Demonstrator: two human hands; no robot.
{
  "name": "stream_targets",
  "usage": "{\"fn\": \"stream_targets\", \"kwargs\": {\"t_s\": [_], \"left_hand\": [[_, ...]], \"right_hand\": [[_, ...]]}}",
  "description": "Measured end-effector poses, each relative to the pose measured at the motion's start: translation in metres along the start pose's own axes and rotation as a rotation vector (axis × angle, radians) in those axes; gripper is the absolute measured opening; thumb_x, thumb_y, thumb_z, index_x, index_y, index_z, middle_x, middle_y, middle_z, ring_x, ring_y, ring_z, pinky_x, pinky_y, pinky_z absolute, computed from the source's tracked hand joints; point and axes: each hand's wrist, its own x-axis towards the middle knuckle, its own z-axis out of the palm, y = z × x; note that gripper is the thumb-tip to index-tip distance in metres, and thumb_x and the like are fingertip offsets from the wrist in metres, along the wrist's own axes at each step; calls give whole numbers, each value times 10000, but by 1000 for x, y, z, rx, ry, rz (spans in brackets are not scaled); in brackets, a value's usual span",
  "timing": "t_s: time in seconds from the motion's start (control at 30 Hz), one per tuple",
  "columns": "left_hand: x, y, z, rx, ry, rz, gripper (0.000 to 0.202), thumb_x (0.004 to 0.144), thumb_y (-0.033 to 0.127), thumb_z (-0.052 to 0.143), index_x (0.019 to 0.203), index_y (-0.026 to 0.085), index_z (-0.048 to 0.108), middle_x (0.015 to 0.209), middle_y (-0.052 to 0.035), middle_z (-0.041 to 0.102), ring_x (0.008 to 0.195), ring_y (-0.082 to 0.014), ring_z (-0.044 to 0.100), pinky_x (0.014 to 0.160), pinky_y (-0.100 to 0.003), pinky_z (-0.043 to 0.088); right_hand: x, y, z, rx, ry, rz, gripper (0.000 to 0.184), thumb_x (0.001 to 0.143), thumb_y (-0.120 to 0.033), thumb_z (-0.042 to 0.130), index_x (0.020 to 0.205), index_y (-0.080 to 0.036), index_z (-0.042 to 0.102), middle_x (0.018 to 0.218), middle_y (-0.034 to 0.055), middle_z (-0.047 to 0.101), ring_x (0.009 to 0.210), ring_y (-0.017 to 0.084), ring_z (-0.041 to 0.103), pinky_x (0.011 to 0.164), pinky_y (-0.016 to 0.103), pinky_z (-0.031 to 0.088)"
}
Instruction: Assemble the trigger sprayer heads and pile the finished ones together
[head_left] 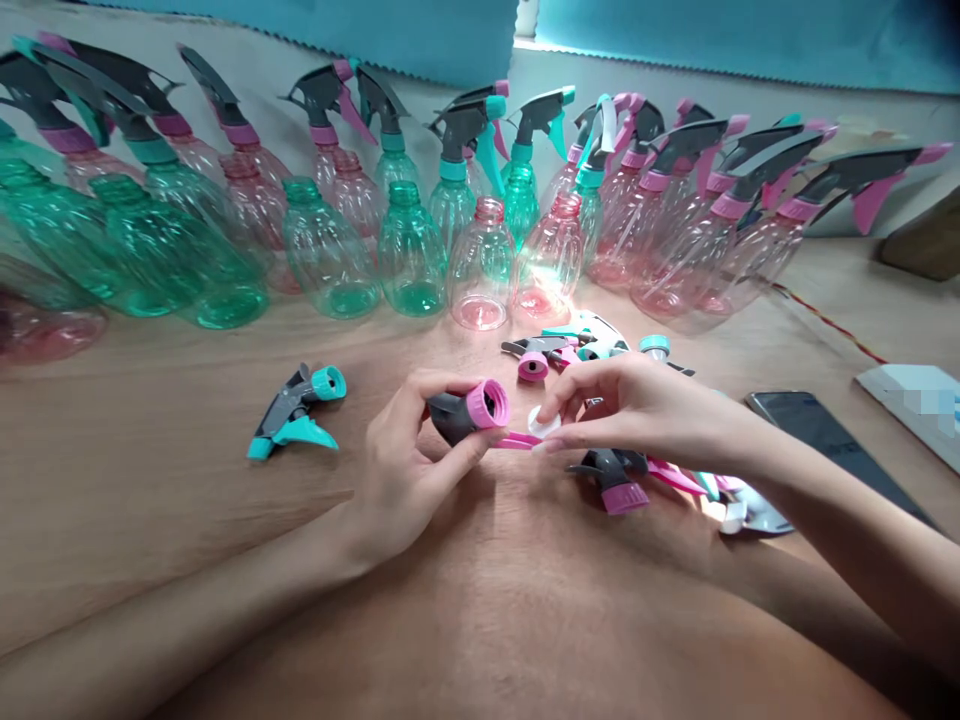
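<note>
My left hand (409, 465) is wrapped round a grey spray trigger head (450, 418). Its pink collar (489, 404) has its open end facing me, and its pink trigger (517, 440) points right. Close by, my right hand (600, 405) has thumb and fingers closed about a small white round piece (541, 421); the thumb is at the trigger's tip, and whether it touches cannot be told. A grey and turquoise spray head (296, 412) lies on the table to the left. Under and behind my right hand lie more spray heads, among them a pink-collared one (616, 482).
Green and pink clear bottles line the back, some without heads, such as a green bottle (411, 250) and a pink bottle (484, 265); others carry spray heads. To the right are a phone (817, 430), a white box (915, 400) and a twisted wire (832, 325).
</note>
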Motion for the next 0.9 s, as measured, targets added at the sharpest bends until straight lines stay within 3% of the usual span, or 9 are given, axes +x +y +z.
{"fn": "stream_targets", "kwargs": {"t_s": [0.17,0.37,0.57,0.67,0.9], "left_hand": [[-1,3,2,-180,-59,-77,270,775,178,693,1017,196,573,931,-25,628,845,-159,626,698,-261,565],[1,11,5,-434,-179,-396,258,753,182,711,964,187,563,782,13,608,599,-97,597,468,-170,531],[10,12,4,-563,-334,-532,232,754,189,687,958,194,577,754,18,632,625,-121,634,512,-202,532],[15,9,1,-559,-381,-563,246,752,182,688,984,188,607,763,15,634,665,-107,618,562,-184,513],[19,-4,-5,-654,-561,-626,262,757,282,709,991,190,633,803,4,595,637,-96,556,498,-166,451]], "right_hand": [[1,5,1,111,-22,-19,111,765,-280,661,798,-177,633,734,0,653,673,131,618,600,273,478],[-5,-2,-1,193,13,-73,180,777,-259,683,831,-180,530,747,-23,585,670,105,568,594,250,463],[-8,-5,-4,196,-48,-82,222,837,-316,630,962,-199,489,770,-21,600,709,108,569,608,249,457],[-7,-6,-4,245,-52,-78,188,827,-263,642,884,-198,475,766,-33,551,698,95,539,597,238,444],[-4,-9,-2,437,-25,-70,323,787,-173,674,713,-206,362,689,-64,497,642,65,481,566,203,403]]}}
